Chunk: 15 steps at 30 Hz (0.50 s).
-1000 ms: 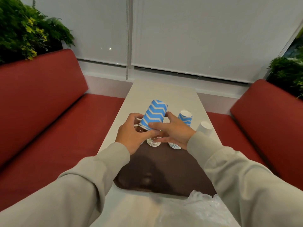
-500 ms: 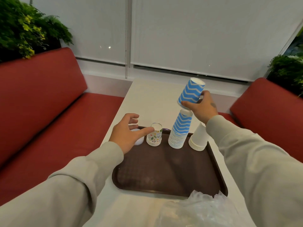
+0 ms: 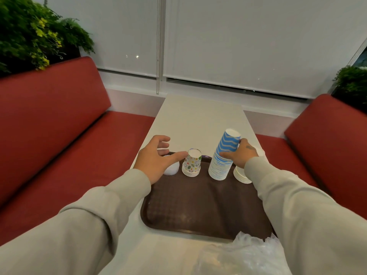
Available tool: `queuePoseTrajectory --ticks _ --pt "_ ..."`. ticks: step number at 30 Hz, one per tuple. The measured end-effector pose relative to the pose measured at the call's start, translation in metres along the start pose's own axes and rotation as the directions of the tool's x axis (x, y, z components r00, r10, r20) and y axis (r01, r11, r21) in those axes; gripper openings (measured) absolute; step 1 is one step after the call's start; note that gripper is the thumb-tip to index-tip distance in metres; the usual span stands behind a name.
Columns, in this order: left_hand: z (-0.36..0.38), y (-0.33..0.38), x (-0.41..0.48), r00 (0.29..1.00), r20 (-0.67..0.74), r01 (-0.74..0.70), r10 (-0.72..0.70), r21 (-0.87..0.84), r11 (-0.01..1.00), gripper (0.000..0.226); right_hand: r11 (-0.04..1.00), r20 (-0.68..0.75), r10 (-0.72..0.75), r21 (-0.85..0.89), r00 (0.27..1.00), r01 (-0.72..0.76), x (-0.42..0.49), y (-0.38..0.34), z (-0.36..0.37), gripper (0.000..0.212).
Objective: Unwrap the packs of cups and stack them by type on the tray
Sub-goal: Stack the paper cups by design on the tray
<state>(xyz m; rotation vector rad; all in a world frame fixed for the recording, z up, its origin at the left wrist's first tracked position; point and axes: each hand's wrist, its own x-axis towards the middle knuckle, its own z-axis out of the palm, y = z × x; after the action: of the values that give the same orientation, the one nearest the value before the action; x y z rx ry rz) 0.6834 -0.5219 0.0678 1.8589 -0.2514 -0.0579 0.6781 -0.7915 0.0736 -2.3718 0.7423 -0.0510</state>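
Tray [image 3: 198, 211] holds four upside-down cup stacks along its far edge. Right hand [image 3: 241, 154] grips the blue stack [image 3: 223, 157]; left hand [image 3: 156, 157] open, thumb beside the patterned stack [image 3: 192, 162].

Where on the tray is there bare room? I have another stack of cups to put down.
The near half of the tray is bare, from the row of cup stacks to the plastic wrap. The far edge is crowded: patterned stack, blue zigzag stack, white stack, and both hands.
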Motion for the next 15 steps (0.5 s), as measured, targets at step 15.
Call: queuePoseTrajectory --ticks 15 --pt "-0.003 0.052 -0.016 0.998 0.023 -0.068 0.066 0.076 0.995 0.068 0.948 0.191 -0.144 -0.255 0.971 0.19 -0.059 -0.024 -0.054 0.061"
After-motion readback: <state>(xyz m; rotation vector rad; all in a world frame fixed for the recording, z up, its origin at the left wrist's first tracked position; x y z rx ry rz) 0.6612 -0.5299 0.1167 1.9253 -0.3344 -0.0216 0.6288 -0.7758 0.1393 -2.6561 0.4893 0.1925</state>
